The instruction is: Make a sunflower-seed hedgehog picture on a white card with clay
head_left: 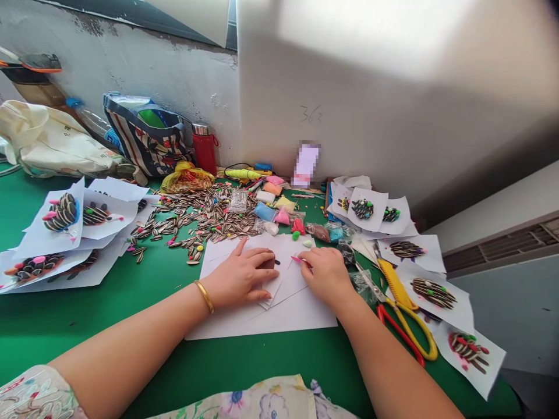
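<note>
My left hand (248, 270), with a gold bangle at the wrist, rests on a small white paper card (273, 291) with its fingers spread flat. Beside its fingertips shows a brown patch of clay (268, 262) with a dark tip; the hand partly covers it. A thin pink clay tool (296, 258) is pinched in my right hand (325, 273), its tip pointing left toward the clay. Under both hands lie white paper sheets (305, 317). A green clay ball (296, 235) and a pale green lump (308, 243) sit just above my right hand.
Striped sunflower seeds (218, 215) spread behind the paper, beside bagged coloured clay (265, 211). Seed-decorated cards lie at left (63, 215) and right (432, 294). Yellow-handled scissors (410, 323), a yellow cutter (395, 283), a red bottle (204, 148) and a striped bag (146, 137) stand or lie around.
</note>
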Motion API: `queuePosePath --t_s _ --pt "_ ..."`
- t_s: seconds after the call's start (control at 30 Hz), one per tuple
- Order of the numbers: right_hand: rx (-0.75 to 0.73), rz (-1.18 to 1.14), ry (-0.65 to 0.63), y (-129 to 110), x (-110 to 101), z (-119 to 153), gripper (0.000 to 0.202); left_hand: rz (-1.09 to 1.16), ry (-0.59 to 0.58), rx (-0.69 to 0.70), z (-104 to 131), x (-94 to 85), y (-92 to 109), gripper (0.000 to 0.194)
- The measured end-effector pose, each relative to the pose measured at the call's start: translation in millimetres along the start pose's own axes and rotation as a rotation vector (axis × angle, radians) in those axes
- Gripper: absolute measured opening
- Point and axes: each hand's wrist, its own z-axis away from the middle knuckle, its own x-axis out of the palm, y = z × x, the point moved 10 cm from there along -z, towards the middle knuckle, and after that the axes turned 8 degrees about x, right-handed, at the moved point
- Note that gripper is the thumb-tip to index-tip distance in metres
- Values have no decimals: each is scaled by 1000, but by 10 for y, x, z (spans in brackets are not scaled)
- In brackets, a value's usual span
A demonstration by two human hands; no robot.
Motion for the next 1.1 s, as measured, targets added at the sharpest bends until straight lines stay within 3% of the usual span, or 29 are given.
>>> queuePosePath --t_s 0.2,0.3,0.43,0.53,0.7,0.8,1.0,1.1 --pt "62 150 10 161 -23 5 18 76 56 -125 30 -52 -152 44" --pt "46 210 17 209 -23 30 19 36 108 -201 88 -95 -285 56" --pt "41 206 51 226 -87 49 16 -1 91 -248 146 -70 -403 67" --pt "-5 102 65 137 -130 50 21 3 54 -246 162 -25 -437 70" --pt "-280 -62 -35 -247 11 128 41 27 -11 -236 168 27 -462 75" --pt "-354 -76 -109 -365 120 196 44 14 -12 -226 177 -25 -484 69" --pt "-291 -64 -130 -392 107 225 35 -45 50 -259 262 -242 -627 40" --pt "-271 -52 -153 -411 108 224 31 -25 62 -283 295 -291 -647 39"
